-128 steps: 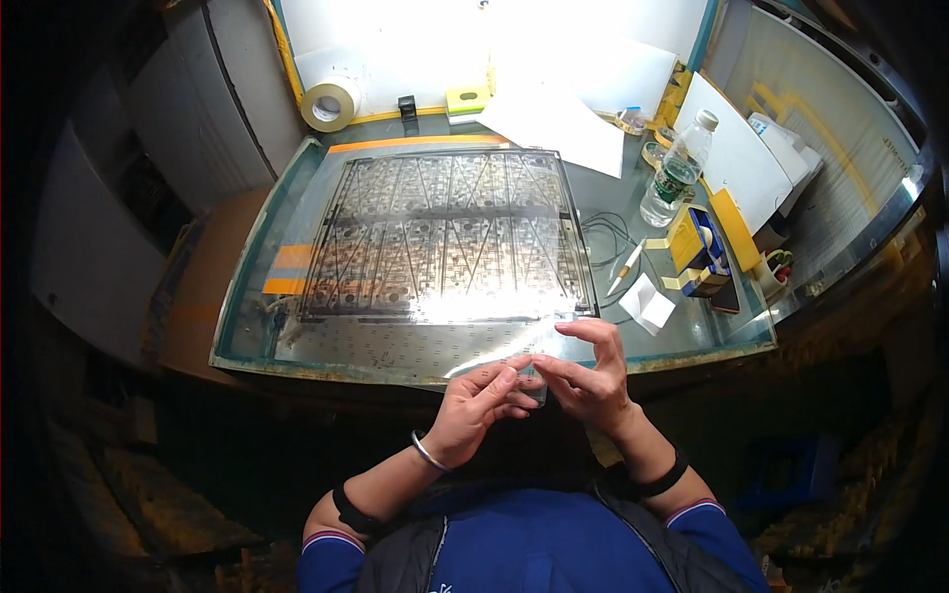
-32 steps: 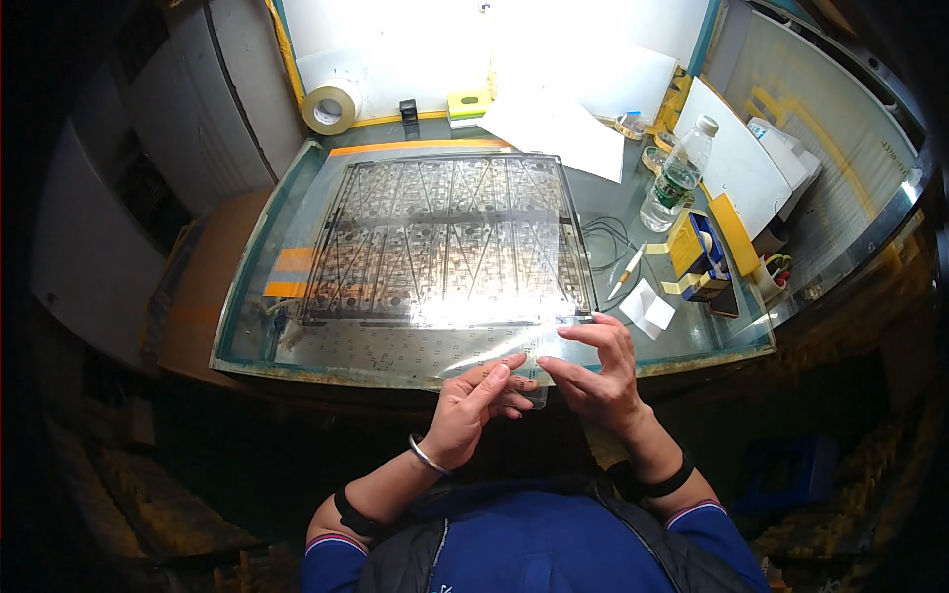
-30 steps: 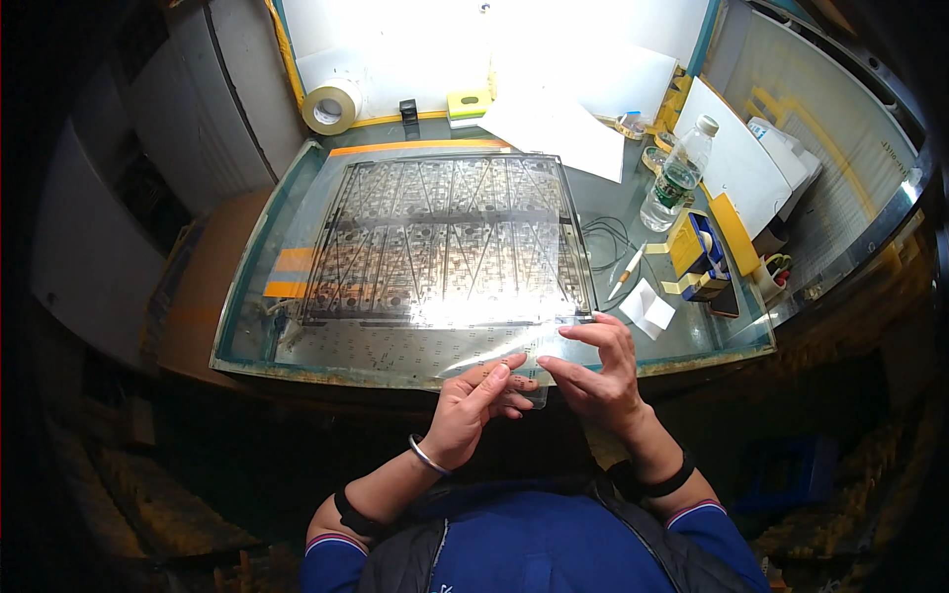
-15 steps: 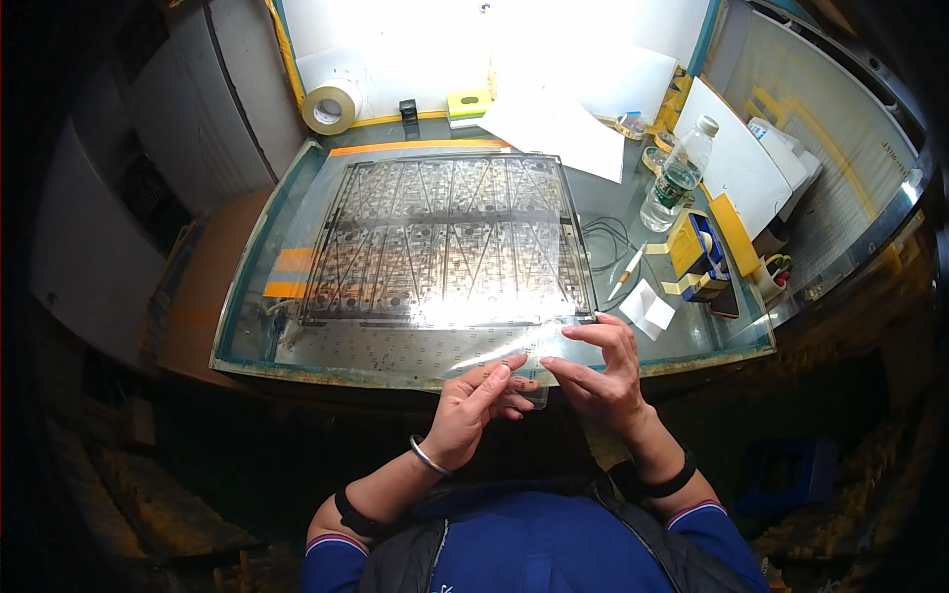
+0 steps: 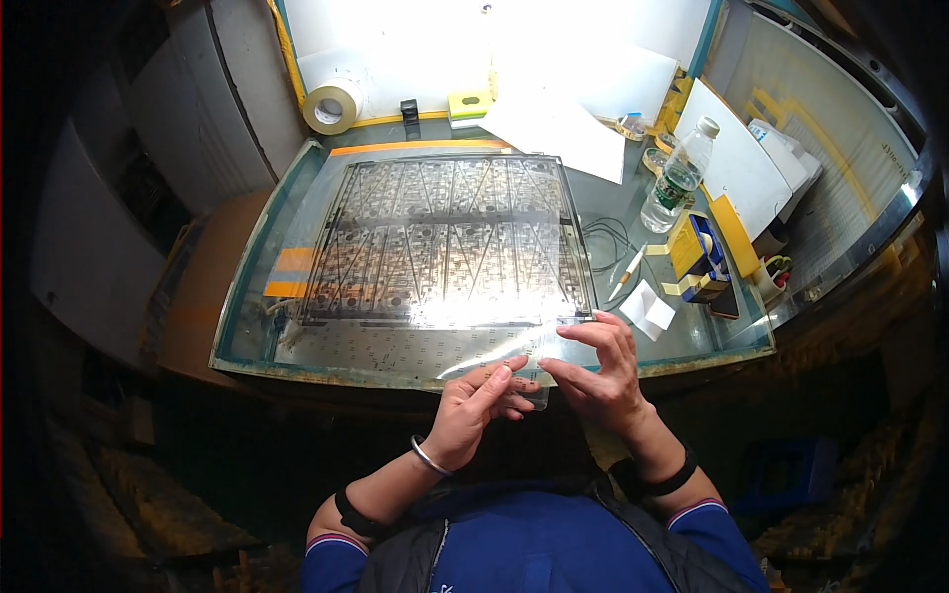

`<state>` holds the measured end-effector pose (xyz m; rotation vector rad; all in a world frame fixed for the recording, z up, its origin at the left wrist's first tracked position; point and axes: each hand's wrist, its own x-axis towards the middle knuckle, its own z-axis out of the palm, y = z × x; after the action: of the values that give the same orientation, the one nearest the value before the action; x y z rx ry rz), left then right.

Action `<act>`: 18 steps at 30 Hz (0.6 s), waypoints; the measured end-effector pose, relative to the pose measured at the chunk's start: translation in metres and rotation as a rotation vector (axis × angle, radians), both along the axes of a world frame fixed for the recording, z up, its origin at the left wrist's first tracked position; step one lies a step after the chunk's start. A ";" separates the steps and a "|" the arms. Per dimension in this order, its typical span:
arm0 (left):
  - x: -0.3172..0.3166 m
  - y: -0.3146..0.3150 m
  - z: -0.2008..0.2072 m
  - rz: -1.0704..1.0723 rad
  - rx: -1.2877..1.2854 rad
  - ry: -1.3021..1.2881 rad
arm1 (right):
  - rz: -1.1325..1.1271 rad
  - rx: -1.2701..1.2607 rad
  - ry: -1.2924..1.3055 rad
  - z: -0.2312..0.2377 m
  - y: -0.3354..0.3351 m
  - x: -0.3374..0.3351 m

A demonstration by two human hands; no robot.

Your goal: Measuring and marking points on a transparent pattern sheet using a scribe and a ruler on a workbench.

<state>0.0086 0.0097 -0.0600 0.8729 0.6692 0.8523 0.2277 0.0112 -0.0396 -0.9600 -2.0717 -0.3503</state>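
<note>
A dark patterned film [image 5: 445, 232], printed with dense blocks and diagonal lines, lies on the glass-topped table. At the near edge, a clear plastic sheet [image 5: 465, 346] with rows of small marks extends over the rim. My left hand [image 5: 481, 391] grips that sheet between the thumb on top and the fingers beneath. Its clear corner shows past the fingertips. Just to the right, my right hand [image 5: 601, 368] is open, thumb and forefinger spread apart beside the sheet's edge. Whether its thumb touches the sheet I cannot tell.
On the right stand a water bottle [image 5: 680, 176] and a blue-and-yellow tape dispenser [image 5: 700, 259]. A white-and-orange pen-like tool [image 5: 627, 273] with a cable and a folded white paper [image 5: 648, 308] lie nearer. A tape roll [image 5: 331, 108] and white sheet [image 5: 568, 128] are at the back.
My right hand has shifted slightly left, its thumb and forefinger still apart. The left hand keeps its grip on the clear sheet almost unmoved.
</note>
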 end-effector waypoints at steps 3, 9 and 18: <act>0.000 0.000 -0.001 -0.001 0.003 0.003 | 0.001 0.006 -0.011 0.002 0.000 0.001; 0.000 -0.001 -0.002 -0.008 0.005 0.006 | 0.027 -0.001 -0.031 0.005 0.003 0.005; 0.000 -0.002 -0.002 -0.012 0.003 0.007 | 0.034 -0.015 -0.018 0.006 0.006 0.006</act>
<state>0.0089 0.0080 -0.0618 0.8828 0.6682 0.8398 0.2340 0.0167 -0.0336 -0.9323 -2.1074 -0.3276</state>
